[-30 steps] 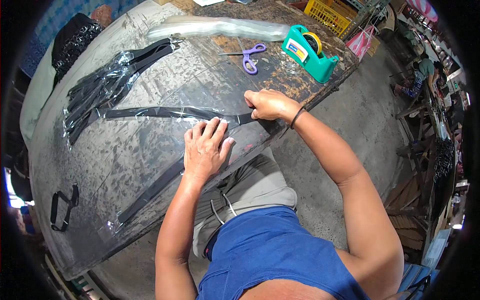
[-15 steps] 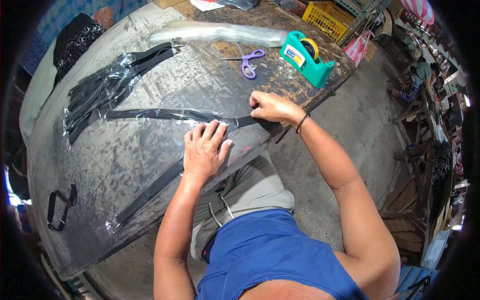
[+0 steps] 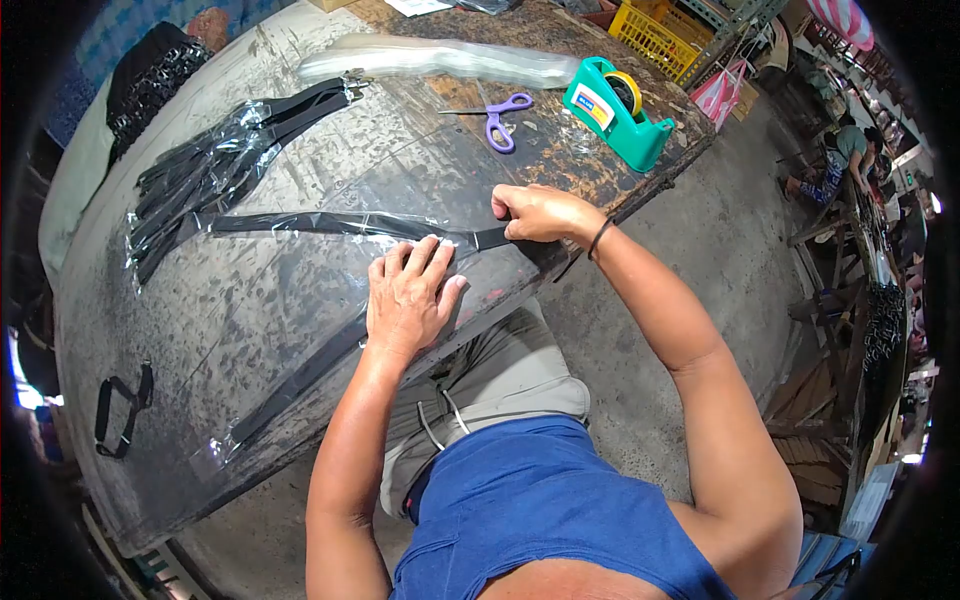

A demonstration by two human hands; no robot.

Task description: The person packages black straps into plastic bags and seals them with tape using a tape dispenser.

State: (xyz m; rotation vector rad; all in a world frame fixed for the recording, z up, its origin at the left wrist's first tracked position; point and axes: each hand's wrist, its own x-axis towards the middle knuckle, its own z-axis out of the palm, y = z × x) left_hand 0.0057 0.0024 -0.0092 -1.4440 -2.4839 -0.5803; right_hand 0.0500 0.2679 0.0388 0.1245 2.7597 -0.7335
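My left hand [image 3: 405, 295] lies with fingers spread on the clear plastic sleeve and the black strap [image 3: 320, 222] inside it. To its right, my right hand [image 3: 540, 213] has curled fingers closed on the bare end of this strap near the table edge. Another sleeved black strap [image 3: 295, 385] runs diagonally from beneath my left hand toward the lower left. A pile of black straps in clear plastic [image 3: 215, 155] rests at the upper left, and a small black strap loop [image 3: 123, 410] sits at the lower left.
Purple scissors [image 3: 495, 122] and a green tape dispenser [image 3: 617, 115] are on the worn table [image 3: 220, 330] beyond my hands. Clear plastic sleeves [image 3: 440, 62] lie along the back. A yellow crate [image 3: 652, 38] stands behind. Another person [image 3: 848, 150] is at the far right.
My right hand has shifted very slightly left, still on the strap. The whole view has moved a little; my left hand stays in place on the sleeve.
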